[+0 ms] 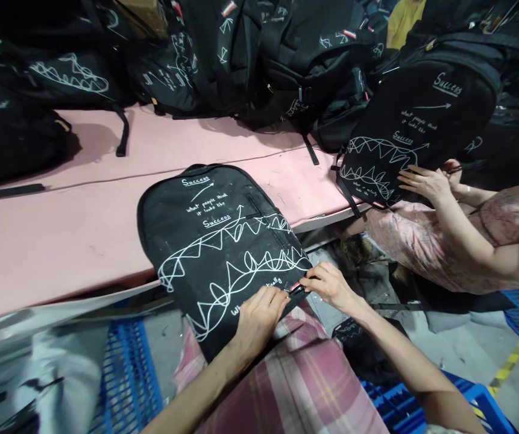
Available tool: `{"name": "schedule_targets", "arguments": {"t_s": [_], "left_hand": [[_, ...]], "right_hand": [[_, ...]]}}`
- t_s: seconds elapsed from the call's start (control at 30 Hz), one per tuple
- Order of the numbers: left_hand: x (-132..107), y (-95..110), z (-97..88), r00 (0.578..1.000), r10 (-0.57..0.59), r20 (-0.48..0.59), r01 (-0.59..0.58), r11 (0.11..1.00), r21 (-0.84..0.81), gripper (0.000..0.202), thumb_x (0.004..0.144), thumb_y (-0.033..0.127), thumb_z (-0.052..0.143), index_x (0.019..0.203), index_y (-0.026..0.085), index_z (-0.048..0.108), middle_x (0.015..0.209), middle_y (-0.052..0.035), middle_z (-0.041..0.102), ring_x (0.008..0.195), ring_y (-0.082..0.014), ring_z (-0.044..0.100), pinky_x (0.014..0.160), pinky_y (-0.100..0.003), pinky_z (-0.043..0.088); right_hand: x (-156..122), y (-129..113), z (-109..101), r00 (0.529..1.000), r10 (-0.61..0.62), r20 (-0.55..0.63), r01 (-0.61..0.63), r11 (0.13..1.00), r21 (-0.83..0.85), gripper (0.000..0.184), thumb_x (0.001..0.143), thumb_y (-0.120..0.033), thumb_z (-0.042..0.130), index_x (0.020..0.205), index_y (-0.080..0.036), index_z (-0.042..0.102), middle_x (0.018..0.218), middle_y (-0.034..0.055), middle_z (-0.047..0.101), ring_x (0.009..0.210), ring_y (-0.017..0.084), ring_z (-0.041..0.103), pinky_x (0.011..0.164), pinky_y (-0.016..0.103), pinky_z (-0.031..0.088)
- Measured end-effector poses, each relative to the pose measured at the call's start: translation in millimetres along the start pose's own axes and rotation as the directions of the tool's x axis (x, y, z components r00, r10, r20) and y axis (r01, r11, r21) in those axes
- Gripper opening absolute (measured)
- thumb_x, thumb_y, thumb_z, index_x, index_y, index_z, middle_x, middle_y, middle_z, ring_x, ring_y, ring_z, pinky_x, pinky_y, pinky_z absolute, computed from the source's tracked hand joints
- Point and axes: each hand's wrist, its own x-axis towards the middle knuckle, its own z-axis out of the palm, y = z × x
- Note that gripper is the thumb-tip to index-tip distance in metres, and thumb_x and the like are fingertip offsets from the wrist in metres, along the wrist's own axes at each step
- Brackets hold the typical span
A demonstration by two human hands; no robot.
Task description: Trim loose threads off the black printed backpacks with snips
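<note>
A black backpack (200, 247) with white printed lettering and looping scribbled lines leans from the table edge onto my lap. At its lower right corner sits a small red-and-white label (296, 287). My left hand (259, 313) lies over the lower panel with its fingers bent together, the fingertips gripping the fabric just left of the label. From the other side, my right hand (329, 286) pinches the backpack's corner at the label's right end. Whether a small tool is between the fingers is too small to tell.
A pink-topped table (82, 241) runs across, with black backpacks (223, 54) piled along its far side. At right, a co-worker's hands (428, 184) handle another printed backpack (422, 120). Blue plastic crates (130, 361) stand at floor level, and a dark bag (368, 349) lies by my right forearm.
</note>
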Motion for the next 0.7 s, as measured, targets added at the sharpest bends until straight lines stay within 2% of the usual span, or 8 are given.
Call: {"name": "schedule_targets", "arguments": {"t_s": [0.07,0.13,0.2,0.27,0.37,0.47,0.53,0.7], "left_hand": [[2.2,1.4,-1.0,1.000,-0.025,0.019,0.025,1.000,-0.005,0.016,0.088,0.028,0.049,0.094,0.017,0.059,0.083,-0.0030,0.063,0.078,-0.0156,0.058,0.066,-0.026,0.043],[6.8,3.7,-1.9,0.996,-0.067,0.052,0.068,0.998,-0.012,0.023,0.085,0.032,0.054,0.102,0.017,0.056,0.087,-0.0032,0.063,0.080,-0.0164,0.058,0.065,-0.026,0.044],[11.7,4.7,-2.9,0.990,-0.091,0.106,0.090,0.996,0.006,0.023,0.084,0.031,0.055,0.103,0.018,0.055,0.086,-0.0019,0.062,0.078,-0.0159,0.057,0.060,-0.026,0.042],[14.8,3.3,-3.7,0.985,-0.068,0.161,0.060,0.997,0.054,0.012,0.087,0.026,0.050,0.095,0.021,0.057,0.084,-0.0007,0.060,0.075,-0.0154,0.056,0.054,-0.026,0.038],[14.9,-2.1,-4.9,0.980,-0.007,0.197,-0.015,0.994,0.109,0.018,0.090,0.019,0.042,0.080,0.021,0.058,0.078,-0.0012,0.059,0.071,-0.0161,0.053,0.051,-0.026,0.032],[13.9,-6.8,-6.7,0.978,-0.001,0.207,-0.014,0.997,0.071,0.023,0.090,0.019,0.039,0.076,0.019,0.058,0.075,-0.0018,0.059,0.070,-0.0158,0.053,0.052,-0.026,0.031],[14.3,-8.5,-7.6,0.976,-0.041,0.216,0.046,0.999,-0.018,0.023,0.090,0.020,0.039,0.077,0.019,0.058,0.075,-0.0014,0.059,0.069,-0.0144,0.053,0.055,-0.025,0.032],[16.2,-10.9,-7.4,0.955,-0.159,0.248,0.217,0.950,-0.225,0.025,0.089,0.024,0.037,0.075,0.018,0.057,0.075,-0.0001,0.059,0.066,-0.0114,0.053,0.058,-0.023,0.033]], "right_hand": [[-0.7,-2.9,0.4,0.987,0.130,-0.094,-0.121,0.988,0.091,0.018,0.088,-0.028,0.050,0.096,-0.024,0.066,0.087,0.0064,0.062,0.081,0.018,0.052,0.072,0.032,0.041],[-3.1,-6.7,0.0,0.896,0.387,-0.219,-0.325,0.906,0.271,0.017,0.086,-0.031,0.052,0.091,-0.021,0.065,0.087,0.0064,0.063,0.083,0.019,0.054,0.073,0.032,0.042],[-8.0,-14.7,0.1,0.715,0.666,-0.213,-0.494,0.697,0.519,0.020,0.082,-0.036,0.055,0.089,-0.019,0.062,0.083,0.0049,0.062,0.074,0.017,0.054,0.065,0.029,0.042],[-15.3,-29.5,2.5,0.585,0.811,0.004,-0.550,0.392,0.738,0.028,0.078,-0.042,0.058,0.092,-0.018,0.059,0.073,0.0017,0.060,0.056,0.012,0.049,0.051,0.023,0.036],[-26.3,-59.8,10.6,0.527,0.727,0.440,-0.539,-0.114,0.834,0.035,0.075,-0.046,0.062,0.091,-0.015,0.058,0.061,-0.0029,0.051,0.042,0.004,0.035,0.041,0.018,0.021],[-31.3,-82.2,19.8,0.480,0.581,0.657,-0.489,-0.445,0.750,0.035,0.071,-0.043,0.069,0.085,-0.012,0.059,0.058,-0.0042,0.047,0.040,0.001,0.027,0.039,0.017,0.012],[-31.4,-86.8,24.0,0.462,0.551,0.695,-0.448,-0.532,0.719,0.035,0.069,-0.041,0.071,0.084,-0.011,0.060,0.057,-0.0041,0.047,0.038,0.000,0.025,0.038,0.016,0.011],[-31.0,-81.9,26.8,0.464,0.489,0.739,-0.410,-0.621,0.668,0.035,0.069,-0.041,0.072,0.082,-0.010,0.062,0.053,-0.0059,0.045,0.035,-0.001,0.023,0.036,0.015,0.013]]}}
